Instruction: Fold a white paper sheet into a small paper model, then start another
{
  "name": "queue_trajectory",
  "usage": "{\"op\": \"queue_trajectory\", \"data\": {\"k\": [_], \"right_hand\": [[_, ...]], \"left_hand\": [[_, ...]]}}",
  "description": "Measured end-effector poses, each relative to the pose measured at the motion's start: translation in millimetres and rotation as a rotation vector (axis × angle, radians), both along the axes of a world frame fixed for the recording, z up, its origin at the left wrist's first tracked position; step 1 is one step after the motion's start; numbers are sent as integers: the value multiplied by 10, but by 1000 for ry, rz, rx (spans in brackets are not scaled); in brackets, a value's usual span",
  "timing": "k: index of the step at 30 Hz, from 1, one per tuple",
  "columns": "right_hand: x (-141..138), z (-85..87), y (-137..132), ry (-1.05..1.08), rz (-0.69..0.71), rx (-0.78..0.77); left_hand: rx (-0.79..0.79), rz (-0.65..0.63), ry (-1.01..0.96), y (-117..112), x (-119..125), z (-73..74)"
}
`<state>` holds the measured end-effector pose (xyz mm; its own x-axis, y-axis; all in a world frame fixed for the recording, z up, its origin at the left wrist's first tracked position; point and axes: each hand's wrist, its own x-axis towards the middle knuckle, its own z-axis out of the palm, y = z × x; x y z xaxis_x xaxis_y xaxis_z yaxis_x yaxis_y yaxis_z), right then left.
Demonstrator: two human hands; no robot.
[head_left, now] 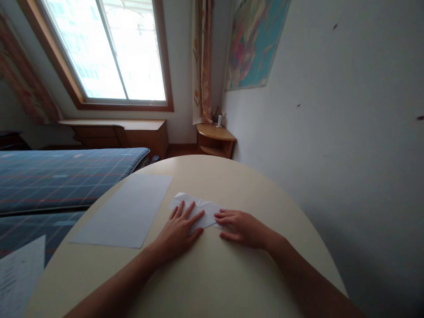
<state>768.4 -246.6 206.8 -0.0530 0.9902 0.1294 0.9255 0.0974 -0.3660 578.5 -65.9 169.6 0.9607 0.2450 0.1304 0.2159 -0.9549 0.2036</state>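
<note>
A folded piece of white paper [209, 213] lies on the round cream table [251, 190], with creases and raised flaps along its far edge. My left hand [181, 229] rests on its left part, fingers spread out and pressing down. At the paper's right end is my right hand [236, 227], its fingertips touching the edge and the thumb apart from the fingers. Part of the paper is hidden beneath both hands. A flat white sheet [126, 212] lies to the left of my left hand.
Left of the table stands a bed with a blue plaid mattress [66, 176]. A printed sheet [23, 276] sits at the lower left. Beyond are a wooden desk [145, 126] under the window and a corner shelf [215, 132]. The white wall [347, 154] rises on the right.
</note>
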Motion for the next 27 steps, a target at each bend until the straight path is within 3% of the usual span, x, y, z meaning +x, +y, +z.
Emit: {"op": "queue_trajectory", "data": {"k": [12,20,27], "right_hand": [[-63,-76,56,-79,-111,95],[-86,-47,53,-100,-118,108],[-134,-24,60,-187,-112,77]], "left_hand": [[3,13,28,-16,20,12],[23,-175,-59,-31,22,20],[18,-202,-118,-28,34,-39]]}}
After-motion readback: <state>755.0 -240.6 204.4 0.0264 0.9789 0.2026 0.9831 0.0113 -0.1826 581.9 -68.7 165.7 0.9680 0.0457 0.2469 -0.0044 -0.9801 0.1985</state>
